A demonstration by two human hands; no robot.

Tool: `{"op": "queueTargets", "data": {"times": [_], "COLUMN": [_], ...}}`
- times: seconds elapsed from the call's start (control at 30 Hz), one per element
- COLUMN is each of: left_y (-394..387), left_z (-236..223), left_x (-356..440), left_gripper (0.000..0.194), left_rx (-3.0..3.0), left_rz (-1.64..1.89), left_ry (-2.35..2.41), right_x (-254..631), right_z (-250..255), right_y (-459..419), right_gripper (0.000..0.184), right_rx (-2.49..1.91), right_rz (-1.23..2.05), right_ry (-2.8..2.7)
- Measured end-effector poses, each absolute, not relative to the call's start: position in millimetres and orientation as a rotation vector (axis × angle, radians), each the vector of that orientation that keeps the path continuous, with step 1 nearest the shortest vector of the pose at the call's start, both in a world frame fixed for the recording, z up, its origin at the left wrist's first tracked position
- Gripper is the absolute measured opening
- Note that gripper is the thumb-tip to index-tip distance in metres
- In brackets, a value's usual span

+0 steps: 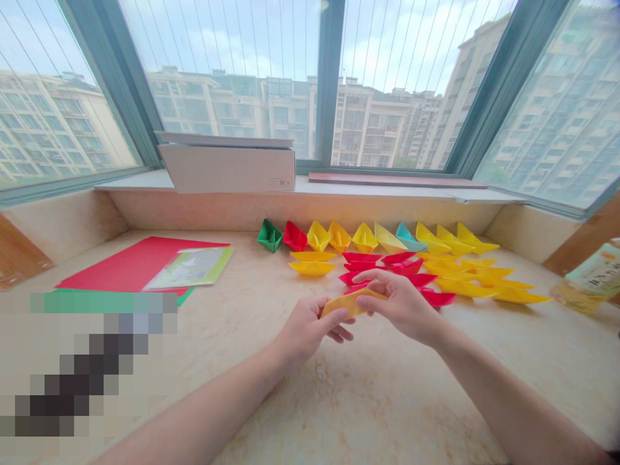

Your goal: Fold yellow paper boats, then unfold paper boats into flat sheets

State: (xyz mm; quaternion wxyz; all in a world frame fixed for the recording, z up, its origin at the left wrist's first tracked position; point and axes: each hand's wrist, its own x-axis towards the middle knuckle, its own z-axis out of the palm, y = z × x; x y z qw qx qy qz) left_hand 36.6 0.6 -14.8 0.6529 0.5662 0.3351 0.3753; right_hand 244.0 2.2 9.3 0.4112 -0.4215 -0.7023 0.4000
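Between my two hands is a folded piece of yellow-orange paper (346, 305), held above the stone counter. My left hand (310, 328) pinches its left end, thumb in front and fingers beneath. At the other end, my right hand (394, 300) grips the paper between thumb and fingers. Just behind the hands lie several red paper boats (361, 258), partly hidden by my right hand. A yellow paper boat (312, 266) sits beyond my left hand. More yellow boats (465, 285) spread out to the right of my right hand.
Along the back wall runs a row of boats, including a green boat (269, 236) and a blue boat (409, 239). Red paper sheets (130, 261) lie at left under a clear packet (194, 267). A bottle (593, 274) stands far right; a white box (232, 169) rests on the sill.
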Motion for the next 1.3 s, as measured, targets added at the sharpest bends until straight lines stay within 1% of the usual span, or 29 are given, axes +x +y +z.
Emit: {"op": "queueTargets", "data": {"times": [0.2, 0.33, 0.47, 0.53, 0.63, 0.7, 0.83, 1.0, 1.1, 1.2, 1.3], "left_y": [0, 1, 1, 2, 1, 1, -1, -1, -2, -2, -1], "left_z": [-13, -12, -14, -15, -15, -13, -8, -10, -16, -20, -21], "left_x": [38, 37, 37, 37, 37, 37, 35, 35, 36, 37, 38], "left_gripper": [0.031, 0.035, 0.036, 0.035, 0.035, 0.034, 0.033, 0.036, 0.036, 0.040, 0.043], "left_rx": [1.270, 1.206, 1.194, 1.196, 1.221, 1.252, 1.301, 1.326, 1.285, 1.224, 1.187], "left_rz": [0.832, 0.851, 0.875, 0.876, 0.874, 0.868, 0.847, 0.769, 0.698, 0.725, 0.794], "left_ry": [0.760, 0.747, 0.738, 0.726, 0.717, 0.727, 0.759, 0.774, 0.752, 0.709, 0.668], "right_x": [241, 240, 239, 237, 232, 229, 228, 229, 229, 227, 224], "right_z": [11, 13, 13, 12, 12, 13, 14, 13, 10, 6, 2], "right_y": [1, 0, -2, -3, -6, -7, -7, -6, -4, -2, -3], "right_gripper": [0.036, 0.044, 0.053, 0.052, 0.042, 0.039, 0.042, 0.038, 0.044, 0.050, 0.041], "right_rx": [-1.054, -0.966, -0.961, -0.984, -0.984, -0.980, -1.019, -1.071, -1.037, -0.948, -0.849], "right_rz": [1.004, 1.092, 1.122, 1.093, 1.042, 1.035, 1.062, 1.065, 1.056, 1.142, 1.296], "right_ry": [-1.713, -1.603, -1.622, -1.610, -1.536, -1.494, -1.467, -1.441, -1.369, -1.276, -1.291]}}
